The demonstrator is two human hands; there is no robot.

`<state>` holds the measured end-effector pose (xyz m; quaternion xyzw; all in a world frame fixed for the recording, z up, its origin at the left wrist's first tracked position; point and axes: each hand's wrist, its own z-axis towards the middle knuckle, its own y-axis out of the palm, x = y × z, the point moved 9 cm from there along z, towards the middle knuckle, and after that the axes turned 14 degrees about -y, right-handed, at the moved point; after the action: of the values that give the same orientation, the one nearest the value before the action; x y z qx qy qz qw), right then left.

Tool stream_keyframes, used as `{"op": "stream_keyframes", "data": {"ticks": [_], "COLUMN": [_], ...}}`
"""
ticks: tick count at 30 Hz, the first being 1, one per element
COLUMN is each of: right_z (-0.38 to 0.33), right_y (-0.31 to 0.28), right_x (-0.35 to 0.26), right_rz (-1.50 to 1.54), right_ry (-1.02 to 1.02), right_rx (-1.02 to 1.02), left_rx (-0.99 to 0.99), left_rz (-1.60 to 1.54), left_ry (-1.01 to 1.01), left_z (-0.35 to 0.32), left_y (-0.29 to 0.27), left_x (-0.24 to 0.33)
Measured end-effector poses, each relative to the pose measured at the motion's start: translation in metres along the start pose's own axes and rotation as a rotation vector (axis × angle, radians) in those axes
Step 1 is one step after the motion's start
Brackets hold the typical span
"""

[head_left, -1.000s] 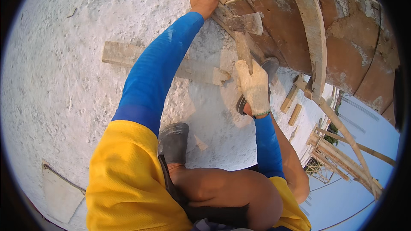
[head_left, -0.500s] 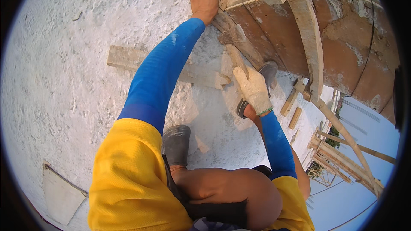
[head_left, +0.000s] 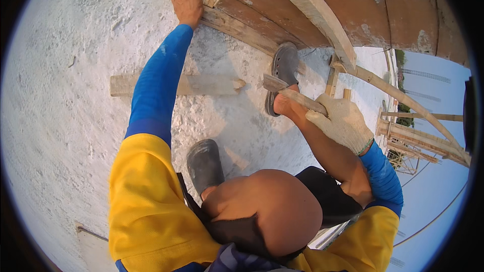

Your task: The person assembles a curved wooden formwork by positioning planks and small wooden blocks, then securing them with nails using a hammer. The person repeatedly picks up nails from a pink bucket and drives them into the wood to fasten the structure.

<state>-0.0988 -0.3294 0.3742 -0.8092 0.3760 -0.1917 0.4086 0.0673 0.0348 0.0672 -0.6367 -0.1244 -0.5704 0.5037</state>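
Note:
My left hand [head_left: 186, 4] is bare, its fingers stretched out. It lies against the end of a wooden board [head_left: 239, 30] that runs along the foot of a brown curved panel [head_left: 282, 7]. In a pale knitted glove, my right hand [head_left: 343, 123] grips the wooden handle of a hammer [head_left: 302, 99]. The hammer's dull head [head_left: 275, 83] hangs over my right ankle, apart from the board. Part of the handle is hidden inside the glove.
A loose wooden plank [head_left: 209, 84] lies on the rough whitish ground, partly under my left arm. My dark clogs [head_left: 205, 163] stand on that ground. A curved timber [head_left: 315, 10] arches over the panel, and a pole [head_left: 403, 102] slants away at the right beside timber framing [head_left: 421, 141].
My right hand has drawn the hammer back from the board, toward me and to the right. The view has shifted; my left hand stays by the board's end.

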Motion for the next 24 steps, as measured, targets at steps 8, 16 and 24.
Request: {"op": "stream_keyframes", "data": {"ticks": [8,16,24], "right_z": [-0.165,-0.137,-0.125], "right_y": [-0.043,0.015,0.068], "right_x": [0.059,0.106,0.131], "right_rz": [-0.301,-0.25,-0.072], "right_ry": [0.285,0.199,0.118], "right_rx": [0.092,-0.021,-0.118], "left_rx": [-0.107,-0.197,-1.825], "left_rz": [-0.015,0.065,-0.575], "left_ry": [0.084,0.178,-0.891], "left_z": [0.019,-0.059,-0.381], "left_y": [0.005,-0.096,-0.226], "left_x": [-0.012,0.019,0.083]}}
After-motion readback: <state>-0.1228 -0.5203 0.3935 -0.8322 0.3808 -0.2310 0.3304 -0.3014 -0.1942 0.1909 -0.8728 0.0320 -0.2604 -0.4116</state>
